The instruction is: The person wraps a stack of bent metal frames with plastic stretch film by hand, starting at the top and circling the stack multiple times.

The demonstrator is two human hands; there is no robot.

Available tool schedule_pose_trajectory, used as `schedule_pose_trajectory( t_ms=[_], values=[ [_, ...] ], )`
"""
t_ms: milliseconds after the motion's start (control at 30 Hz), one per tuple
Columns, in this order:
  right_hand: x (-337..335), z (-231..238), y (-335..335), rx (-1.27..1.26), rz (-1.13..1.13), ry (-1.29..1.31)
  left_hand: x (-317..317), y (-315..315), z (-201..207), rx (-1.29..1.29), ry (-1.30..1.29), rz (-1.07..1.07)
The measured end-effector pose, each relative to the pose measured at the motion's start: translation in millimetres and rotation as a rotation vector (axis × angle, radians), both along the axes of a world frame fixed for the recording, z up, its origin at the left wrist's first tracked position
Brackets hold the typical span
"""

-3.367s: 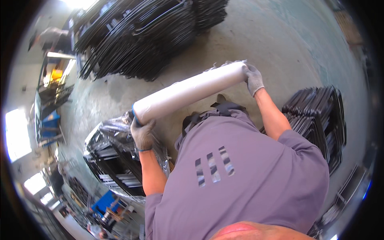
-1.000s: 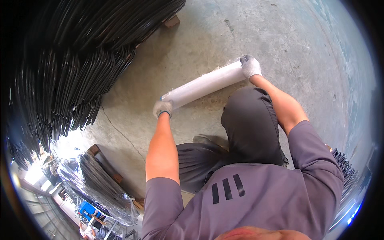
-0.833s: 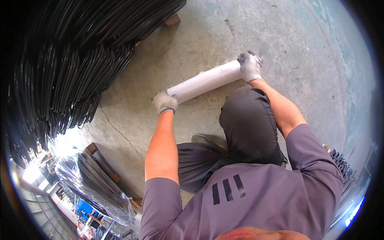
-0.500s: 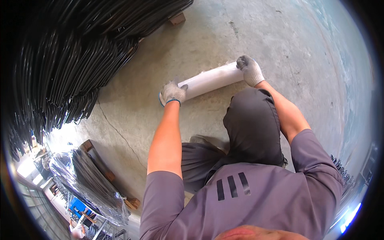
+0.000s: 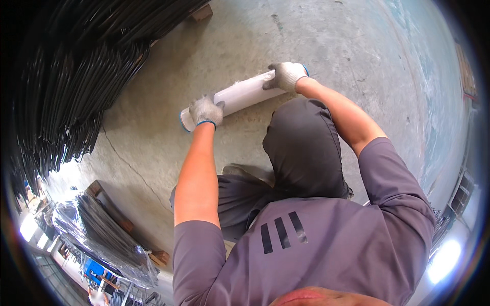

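A whitish, shiny roll of plastic film [image 5: 244, 95] lies slantwise just above or on the concrete floor in front of my knees; I cannot tell whether it touches. My left hand [image 5: 206, 110], in a grey-palmed knit glove, is wrapped over the roll near its left end. That end, with a blue rim, sticks out past the glove. Gloved the same way, my right hand [image 5: 287, 76] grips the roll's right end from above, thumb on the near side. Some loose wrinkled film shows along the roll's far edge.
Black bent metal rods or tubes [image 5: 76, 86] are piled high on the left. A film-wrapped bundle [image 5: 102, 239] rests on a wooden pallet [image 5: 161, 256] at lower left. My bent knee [image 5: 303, 148] stands close to the roll. A crack [image 5: 130, 163] runs across the concrete floor [image 5: 326, 46].
My right hand has gone from a closed fist to a wrap round the roll's right end. My left hand now sits further in, uncovering the left end. The view has shifted slightly.
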State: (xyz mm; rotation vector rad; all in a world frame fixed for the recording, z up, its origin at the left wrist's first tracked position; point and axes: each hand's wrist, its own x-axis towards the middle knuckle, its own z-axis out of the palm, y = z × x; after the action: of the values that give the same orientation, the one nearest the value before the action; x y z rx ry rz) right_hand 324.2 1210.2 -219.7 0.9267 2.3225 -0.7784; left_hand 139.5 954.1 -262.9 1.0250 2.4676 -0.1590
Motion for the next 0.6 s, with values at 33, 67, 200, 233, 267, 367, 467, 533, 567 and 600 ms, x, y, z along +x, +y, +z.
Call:
schedule_pose_trajectory(
  t_ms=[33, 67, 200, 233, 267, 367, 467, 533, 567, 600],
  values=[
    [-6, 7, -2, 0.017, 0.102, -0.090, -3, 2, 1, -0.001, -0.017, -0.002],
    [-9, 11, -3, 0.034, 0.203, -0.180, -6, 3, 3, -0.001, -0.034, -0.004],
    [1, 0, -2, -0.007, 0.093, -0.083, -1, 4, 14, -0.101, -0.070, 0.030],
    [1, 7, -4, -0.030, 0.097, -0.149, 2, 4, 12, -0.151, -0.099, 0.029],
    [1, 5, -7, -0.012, 0.110, -0.144, 5, 5, 9, -0.201, -0.128, 0.027],
    [0, 18, -24, 0.033, 0.106, -0.086, 14, 5, 35, -0.147, -0.124, 0.036],
    [-8, -17, -35, 0.076, 0.000, 0.035, 17, 3, 28, -0.137, -0.083, 0.017],
    [-29, -33, -27, -0.002, 0.064, -0.060, 17, -2, 14, -0.139, -0.059, 0.010],
    [-39, -34, -24, -0.062, 0.051, -0.098, 17, -2, 12, -0.132, -0.061, 0.012],
    [-45, -34, -21, -0.123, 0.038, -0.135, 18, -3, 9, -0.125, -0.063, 0.015]
  ],
)
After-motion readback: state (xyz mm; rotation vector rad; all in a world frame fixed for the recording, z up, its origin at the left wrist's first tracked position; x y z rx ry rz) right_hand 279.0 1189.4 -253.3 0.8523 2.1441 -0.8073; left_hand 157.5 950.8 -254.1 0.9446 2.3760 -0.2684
